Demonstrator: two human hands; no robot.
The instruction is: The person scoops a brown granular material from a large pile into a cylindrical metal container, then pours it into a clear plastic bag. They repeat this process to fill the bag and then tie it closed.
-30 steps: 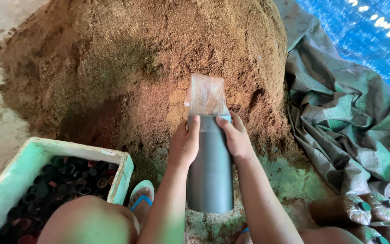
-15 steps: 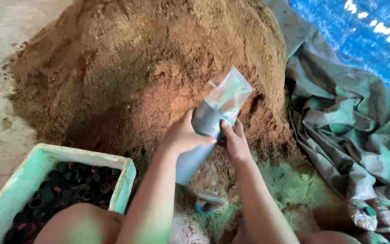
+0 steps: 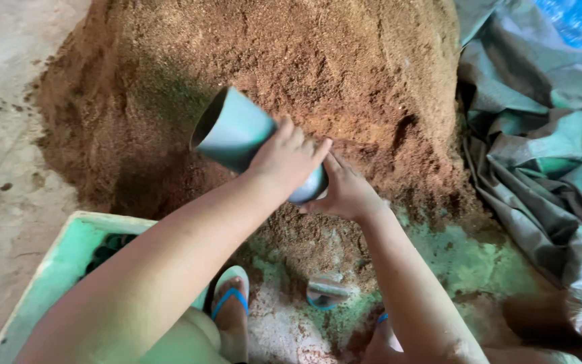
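I hold the grey pipe [image 3: 237,135] tipped into the sawdust heap [image 3: 318,61] at frame centre, left hand [image 3: 287,158] wrapped around it, right hand [image 3: 345,192] cupping its buried end (bag hidden), so next I judge a firm scoop is needed.

The grey plastic pipe section [image 3: 234,131] looks smooth and faintly satin, with a dull sheen along its curved wall and a dark matt inside at the open mouth. The big reddish-brown heap of sawdust-like material [image 3: 291,61] behind it is dry, grainy and rough, wholly matt. To the right, the grey-green plastic tarpaulin [image 3: 540,155] lies crumpled, its woven skin slightly glossy on the folds. At the near left, the pale green foam box [image 3: 48,276] has a soft, matt, slightly pitted rim. The concrete floor [image 3: 1,135] on the left is rough, dusty and dull. The blue rubber flip-flop [image 3: 230,296] looks matt.
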